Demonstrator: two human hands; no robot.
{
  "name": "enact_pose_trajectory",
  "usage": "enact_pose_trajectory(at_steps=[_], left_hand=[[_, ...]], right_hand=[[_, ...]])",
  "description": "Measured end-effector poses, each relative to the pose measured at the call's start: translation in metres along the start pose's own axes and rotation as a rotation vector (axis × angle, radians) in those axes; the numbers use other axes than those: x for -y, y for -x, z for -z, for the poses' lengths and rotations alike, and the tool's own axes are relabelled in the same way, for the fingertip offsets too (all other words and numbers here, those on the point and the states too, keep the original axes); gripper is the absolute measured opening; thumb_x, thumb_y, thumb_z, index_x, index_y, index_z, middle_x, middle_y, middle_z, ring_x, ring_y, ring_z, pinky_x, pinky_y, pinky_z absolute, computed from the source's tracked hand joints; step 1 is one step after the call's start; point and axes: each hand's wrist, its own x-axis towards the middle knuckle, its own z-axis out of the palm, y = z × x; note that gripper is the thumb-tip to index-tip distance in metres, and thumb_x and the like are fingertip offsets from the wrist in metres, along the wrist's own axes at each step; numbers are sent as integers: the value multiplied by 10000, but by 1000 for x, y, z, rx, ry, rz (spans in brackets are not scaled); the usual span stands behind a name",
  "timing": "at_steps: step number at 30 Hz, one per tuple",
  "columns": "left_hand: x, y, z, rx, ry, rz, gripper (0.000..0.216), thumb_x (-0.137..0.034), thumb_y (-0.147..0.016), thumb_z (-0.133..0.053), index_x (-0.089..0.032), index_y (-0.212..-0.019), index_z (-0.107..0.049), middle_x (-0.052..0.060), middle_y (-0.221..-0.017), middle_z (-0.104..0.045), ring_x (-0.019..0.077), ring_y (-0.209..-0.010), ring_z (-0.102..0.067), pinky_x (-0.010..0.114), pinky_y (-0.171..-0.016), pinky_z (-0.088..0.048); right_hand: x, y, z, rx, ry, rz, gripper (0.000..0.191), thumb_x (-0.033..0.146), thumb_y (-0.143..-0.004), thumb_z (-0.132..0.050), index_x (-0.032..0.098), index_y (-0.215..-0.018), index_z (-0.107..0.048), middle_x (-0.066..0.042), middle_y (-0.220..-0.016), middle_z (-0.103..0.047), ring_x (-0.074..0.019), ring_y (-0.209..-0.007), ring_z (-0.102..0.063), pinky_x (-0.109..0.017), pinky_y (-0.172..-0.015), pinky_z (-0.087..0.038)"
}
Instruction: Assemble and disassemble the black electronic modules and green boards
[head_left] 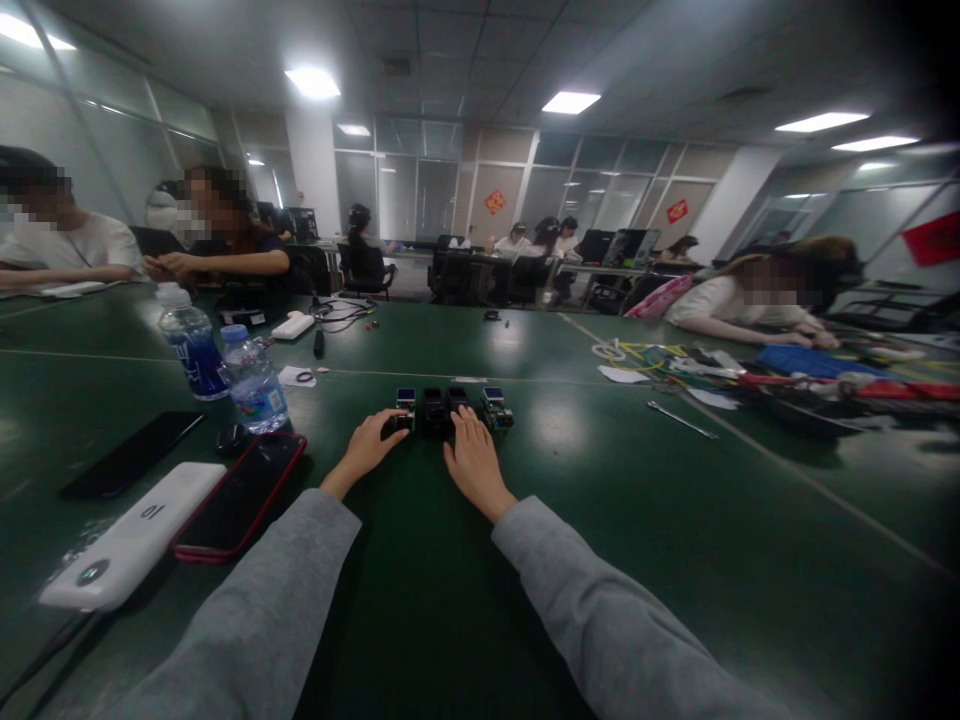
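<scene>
In the head view, several small electronic units stand in a row on the green table. At the left end is a green circuit board with a small screen (406,396). My left hand (367,446) has thumb and fingers closed about its near left side. Two black box-shaped modules, a left one (433,410) and a right one (457,398), stand side by side in the middle. My right hand (475,462) lies with fingers stretched over the near part of the right module, partly hiding it. Another circuit board with a screen (495,408) is just right of those fingertips.
To the left are two water bottles (253,385), a white power bank (139,535), a red-edged phone (241,497) and a black phone (135,455). A metal wrench-like tool (681,420) and tangled cables (645,355) lie at right. Other people sit around the table.
</scene>
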Motion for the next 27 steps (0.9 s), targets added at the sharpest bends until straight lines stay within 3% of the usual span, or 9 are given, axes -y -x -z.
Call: enact_pose_trajectory(at_steps=[7,12,27], left_hand=[[1,-1,-1,5,3,-4,357,-326,-851,-622,-267,-1202,-601,58,-1231,-642,245,-1137,-586,457,-990,-456],[-3,0,0,-6,-3,-1,350,-332,-844,-630,-268,-1187,-609,55,-1216,-649,244,-1137,-588,449,-983,-464],[8,-3,-4,-6,-7,-11,363,-343,-847,-629,-280,-1205,-604,48,-1242,-638,243,-1137,-591,446,-992,-460]], right_hand=[[2,1,3,-15,7,-24,513,169,-913,-479,47,-1403,-388,-192,-1492,-282,-281,-1416,-184,-470,-1148,-253],[5,0,8,-8,3,69,519,147,-912,-463,129,-1425,-384,-125,-1536,-216,-251,-1436,-113,-482,-1170,-189],[5,-3,7,63,-32,141,501,167,-935,-444,138,-1433,-390,-107,-1467,-370,-235,-1392,-256,-462,-1162,-206]])
